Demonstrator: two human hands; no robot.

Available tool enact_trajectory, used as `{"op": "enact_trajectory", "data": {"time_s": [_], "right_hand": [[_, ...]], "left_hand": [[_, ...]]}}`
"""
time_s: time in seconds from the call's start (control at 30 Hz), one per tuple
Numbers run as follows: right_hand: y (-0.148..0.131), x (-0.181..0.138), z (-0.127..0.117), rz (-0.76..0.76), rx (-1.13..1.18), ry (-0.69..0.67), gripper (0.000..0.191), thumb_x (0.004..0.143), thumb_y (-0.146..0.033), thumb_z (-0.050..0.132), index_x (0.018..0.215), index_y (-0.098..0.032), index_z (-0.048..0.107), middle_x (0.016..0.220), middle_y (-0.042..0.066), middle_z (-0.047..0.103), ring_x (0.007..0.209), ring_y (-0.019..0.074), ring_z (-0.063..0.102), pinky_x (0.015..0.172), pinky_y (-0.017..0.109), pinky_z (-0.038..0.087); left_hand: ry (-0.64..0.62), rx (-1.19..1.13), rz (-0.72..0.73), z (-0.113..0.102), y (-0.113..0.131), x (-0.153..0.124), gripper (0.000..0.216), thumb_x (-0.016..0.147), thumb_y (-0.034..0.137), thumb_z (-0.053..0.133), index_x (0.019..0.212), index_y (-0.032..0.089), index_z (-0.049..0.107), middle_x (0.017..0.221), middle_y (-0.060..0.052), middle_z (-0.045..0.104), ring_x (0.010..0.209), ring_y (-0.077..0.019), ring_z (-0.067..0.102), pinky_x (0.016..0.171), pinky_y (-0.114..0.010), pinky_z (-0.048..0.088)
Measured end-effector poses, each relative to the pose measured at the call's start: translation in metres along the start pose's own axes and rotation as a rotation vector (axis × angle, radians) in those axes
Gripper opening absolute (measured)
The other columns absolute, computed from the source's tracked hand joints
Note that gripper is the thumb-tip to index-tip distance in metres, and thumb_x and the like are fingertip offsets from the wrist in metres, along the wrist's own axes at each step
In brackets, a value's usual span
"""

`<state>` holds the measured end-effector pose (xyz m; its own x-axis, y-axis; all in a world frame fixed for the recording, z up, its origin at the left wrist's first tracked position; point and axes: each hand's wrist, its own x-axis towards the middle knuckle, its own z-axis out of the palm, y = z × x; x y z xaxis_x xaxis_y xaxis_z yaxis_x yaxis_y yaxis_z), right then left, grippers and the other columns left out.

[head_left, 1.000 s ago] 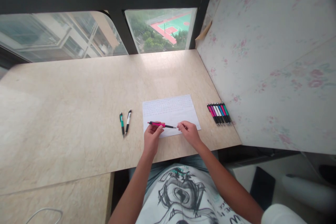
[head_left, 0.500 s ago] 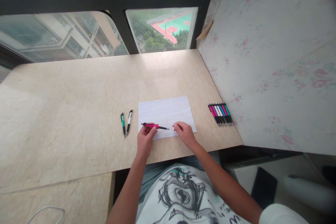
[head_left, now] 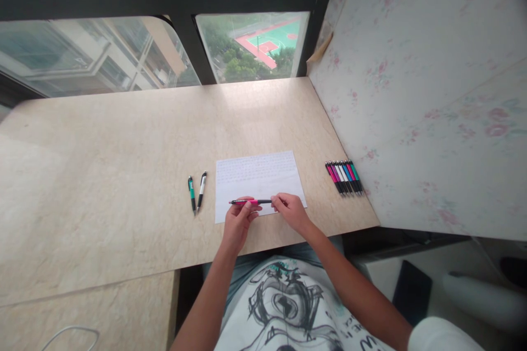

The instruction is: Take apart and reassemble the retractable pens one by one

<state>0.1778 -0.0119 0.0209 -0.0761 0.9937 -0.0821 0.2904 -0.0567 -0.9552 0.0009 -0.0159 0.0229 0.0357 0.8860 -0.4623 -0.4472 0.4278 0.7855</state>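
Observation:
A pink and black pen [head_left: 249,202] lies level between my two hands over a white sheet of paper [head_left: 258,175] with faint writing along its top. My left hand [head_left: 237,225] pinches the pen's pink barrel. My right hand [head_left: 290,211] has its fingers closed on the pen's black tip end. Both hands hover at the sheet's near edge, close to the front of the beige desk [head_left: 123,148].
Two pens, one green [head_left: 191,194] and one white [head_left: 201,190], lie left of the sheet. A row of several pens [head_left: 344,177] lies at the right by the flowered wall [head_left: 411,93]. A window [head_left: 251,44] is behind the desk. A white cable [head_left: 69,334] shows at bottom left.
The pen has gone from slightly tilted to level, and my right hand has closed on its tip end. The sheet sits a little further left than a second ago.

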Motion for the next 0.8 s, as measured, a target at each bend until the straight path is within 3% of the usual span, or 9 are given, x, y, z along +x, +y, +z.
{"op": "enact_trajectory", "data": {"time_s": [0.13, 0.33, 0.53, 0.8], "right_hand": [[-0.0021, -0.0008, -0.0017, -0.006, -0.006, -0.019, 0.046, 0.095, -0.048, 0.043, 0.063, -0.019, 0.059, 0.055, -0.003, 0.053, 0.053, 0.0120, 0.048, 0.054, 0.024, 0.035], [0.0023, -0.0004, -0.0004, 0.020, -0.014, -0.012, 0.050, 0.095, -0.051, 0.040, 0.059, -0.019, 0.052, 0.052, -0.004, 0.044, 0.053, 0.0117, 0.044, 0.054, 0.024, 0.033], [0.0026, -0.0013, -0.0005, 0.046, 0.006, -0.030, 0.046, 0.094, -0.050, 0.044, 0.062, -0.019, 0.057, 0.053, -0.004, 0.049, 0.052, 0.0117, 0.046, 0.053, 0.024, 0.033], [-0.0023, 0.0011, 0.0022, -0.117, -0.069, 0.033, 0.030, 0.090, -0.039, 0.054, 0.070, -0.020, 0.064, 0.066, 0.001, 0.060, 0.063, 0.0144, 0.053, 0.061, 0.026, 0.041]], "left_hand": [[-0.028, 0.062, -0.037, -0.0001, 0.0003, 0.0003, 0.035, 0.073, 0.042, 0.075, 0.093, 0.014, 0.067, 0.080, -0.008, 0.073, 0.070, -0.0161, 0.068, 0.066, -0.027, 0.052], [-0.050, 0.084, -0.042, 0.0004, 0.0013, -0.0010, 0.038, 0.072, 0.040, 0.076, 0.096, 0.013, 0.068, 0.082, -0.010, 0.074, 0.072, -0.0174, 0.070, 0.068, -0.027, 0.052], [-0.061, 0.087, -0.036, 0.0002, -0.0010, -0.0013, 0.037, 0.073, 0.041, 0.075, 0.094, 0.012, 0.069, 0.085, -0.013, 0.075, 0.075, -0.0193, 0.070, 0.070, -0.030, 0.053], [0.033, 0.023, -0.002, 0.0018, -0.0035, 0.0014, 0.033, 0.070, 0.041, 0.077, 0.087, 0.012, 0.070, 0.076, -0.009, 0.073, 0.068, -0.0162, 0.068, 0.069, -0.029, 0.053]]}}
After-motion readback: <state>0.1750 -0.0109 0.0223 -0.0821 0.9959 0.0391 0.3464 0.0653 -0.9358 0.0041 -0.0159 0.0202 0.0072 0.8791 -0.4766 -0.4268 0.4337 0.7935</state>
